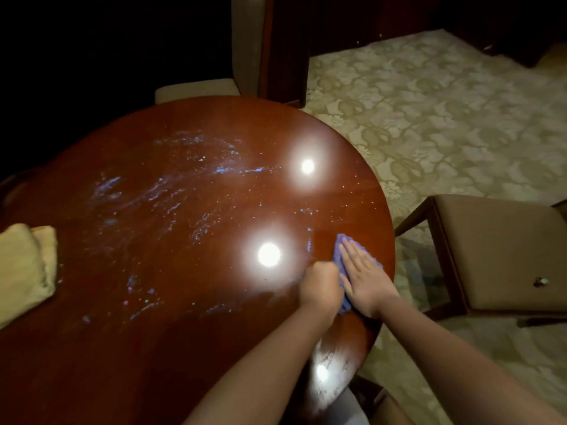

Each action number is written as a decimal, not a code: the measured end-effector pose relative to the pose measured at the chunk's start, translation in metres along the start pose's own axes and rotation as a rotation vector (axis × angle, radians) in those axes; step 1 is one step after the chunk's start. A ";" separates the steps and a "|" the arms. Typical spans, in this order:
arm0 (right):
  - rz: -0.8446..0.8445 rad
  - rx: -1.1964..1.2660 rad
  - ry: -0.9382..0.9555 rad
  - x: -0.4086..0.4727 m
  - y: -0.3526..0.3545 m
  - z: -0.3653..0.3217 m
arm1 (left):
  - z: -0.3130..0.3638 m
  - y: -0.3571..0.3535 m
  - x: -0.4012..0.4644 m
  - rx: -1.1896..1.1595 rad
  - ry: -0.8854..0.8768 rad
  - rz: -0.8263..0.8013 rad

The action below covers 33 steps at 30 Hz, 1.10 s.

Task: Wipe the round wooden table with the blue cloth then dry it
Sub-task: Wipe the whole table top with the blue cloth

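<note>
RIGHT: our right hand [363, 273] is pressing flat, fingers straight, on blue cloth [346, 299]; LEFT: our left hand [322, 286] is gripping the cloth, fingers clenched | SURFACE: wet streaks are lying across round wooden table [171, 348]; folded tan cloth [26, 268] is resting at left edge

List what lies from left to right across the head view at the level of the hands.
Folded tan towel → bright lamp reflection on the round wooden table → left hand → blue cloth under the right hand → brown chair seat.
</note>
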State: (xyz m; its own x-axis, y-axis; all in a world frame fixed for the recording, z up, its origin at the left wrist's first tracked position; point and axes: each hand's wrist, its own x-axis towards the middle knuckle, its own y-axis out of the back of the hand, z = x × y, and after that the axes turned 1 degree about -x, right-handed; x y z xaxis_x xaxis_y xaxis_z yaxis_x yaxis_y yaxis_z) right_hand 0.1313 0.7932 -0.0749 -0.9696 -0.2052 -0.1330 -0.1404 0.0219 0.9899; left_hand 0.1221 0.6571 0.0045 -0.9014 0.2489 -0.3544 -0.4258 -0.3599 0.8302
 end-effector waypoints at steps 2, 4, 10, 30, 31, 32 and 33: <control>-0.048 -0.008 -0.023 0.004 0.000 -0.010 | -0.004 0.002 -0.001 0.018 -0.019 0.018; -0.039 -0.011 -0.044 0.018 -0.003 -0.029 | -0.015 0.008 -0.001 0.036 0.007 0.047; -0.012 0.004 0.004 0.031 -0.008 -0.063 | -0.039 0.027 -0.003 -0.054 0.090 0.048; -0.133 0.116 -0.337 -0.016 -0.009 -0.033 | -0.002 0.005 0.000 0.062 -0.059 -0.055; -0.140 0.130 -0.349 -0.017 -0.008 -0.033 | 0.002 0.003 0.003 0.063 -0.056 -0.057; -0.150 0.141 -0.357 -0.014 -0.010 -0.030 | 0.004 0.001 0.007 0.062 -0.048 -0.052; -0.167 0.173 -0.398 -0.009 -0.010 -0.028 | 0.007 0.001 0.012 0.066 -0.046 -0.040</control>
State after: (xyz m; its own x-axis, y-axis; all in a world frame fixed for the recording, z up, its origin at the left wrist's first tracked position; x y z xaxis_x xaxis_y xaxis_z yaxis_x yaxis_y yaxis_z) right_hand 0.1469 0.7679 -0.0818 -0.9275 0.1707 -0.3325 -0.3000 0.1903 0.9348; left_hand 0.1108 0.6660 0.0043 -0.8785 0.3034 -0.3690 -0.4539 -0.2896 0.8427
